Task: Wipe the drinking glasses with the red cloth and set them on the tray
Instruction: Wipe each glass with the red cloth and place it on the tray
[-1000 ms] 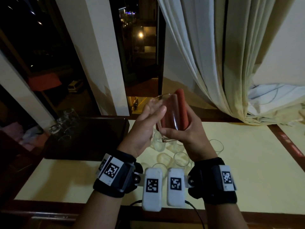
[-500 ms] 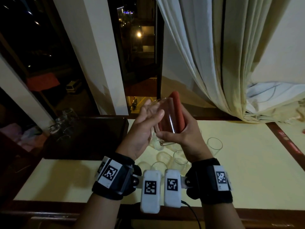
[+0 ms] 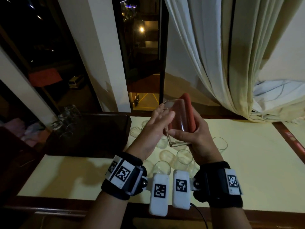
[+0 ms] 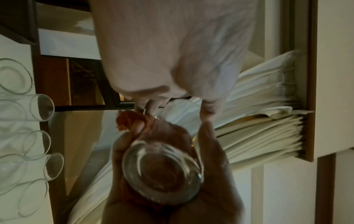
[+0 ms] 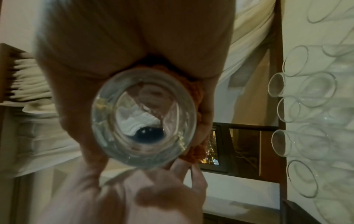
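A clear drinking glass (image 3: pixel 175 124) is held tilted above the table, its thick base (image 5: pixel 143 116) towards me. A red cloth (image 3: pixel 189 111) wraps its far side. My right hand (image 3: pixel 189 134) grips the glass and cloth together, thumb on the near wall. My left hand (image 3: pixel 165 113) lies against the glass's left side with straight fingers. The dark tray (image 3: pixel 89 134) sits to the left on the table, with a few glasses (image 3: pixel 66 116) at its far left corner. In the left wrist view the red cloth (image 4: pixel 128 119) shows beside the glass base (image 4: pixel 161 174).
Several more glasses (image 3: pixel 181 156) lie and stand on the pale tabletop (image 3: pixel 247 162) under my hands. A cream curtain (image 3: pixel 231 63) hangs at the back right. Dark window panes and pillars run behind the table. A wooden edge borders the table's near side.
Both hands and the glass stay almost in place. The left palm has shifted slightly along the glass.
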{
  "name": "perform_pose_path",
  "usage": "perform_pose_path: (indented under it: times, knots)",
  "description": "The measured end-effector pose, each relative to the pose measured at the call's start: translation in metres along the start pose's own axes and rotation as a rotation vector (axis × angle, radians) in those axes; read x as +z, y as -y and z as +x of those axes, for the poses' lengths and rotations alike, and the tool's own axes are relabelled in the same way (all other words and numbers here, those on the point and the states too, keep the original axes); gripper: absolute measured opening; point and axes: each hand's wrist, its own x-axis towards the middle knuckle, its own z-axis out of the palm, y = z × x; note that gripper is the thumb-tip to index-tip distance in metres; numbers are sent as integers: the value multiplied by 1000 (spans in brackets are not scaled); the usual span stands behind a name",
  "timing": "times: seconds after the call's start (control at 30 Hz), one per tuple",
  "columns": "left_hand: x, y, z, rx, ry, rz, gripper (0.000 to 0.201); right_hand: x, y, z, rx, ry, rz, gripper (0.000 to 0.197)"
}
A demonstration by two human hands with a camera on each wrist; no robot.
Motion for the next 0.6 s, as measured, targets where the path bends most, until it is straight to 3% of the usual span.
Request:
perform_pose_path:
  times: [0.2, 0.3, 0.47, 0.6]
  knots:
    - [0, -1, 3, -57, 43, 4, 70, -4, -2, -3, 41, 112, 230, 87]
    - [0, -3, 4, -28, -4, -27, 99, -8, 0, -3, 55, 79, 232, 92]
    - [5, -5, 9, -11, -10, -3, 116, -8, 0, 0, 8, 36, -53, 98]
    - [7, 4, 11, -9, -28, -37, 110, -10, -3, -3, 35, 111, 179, 87]
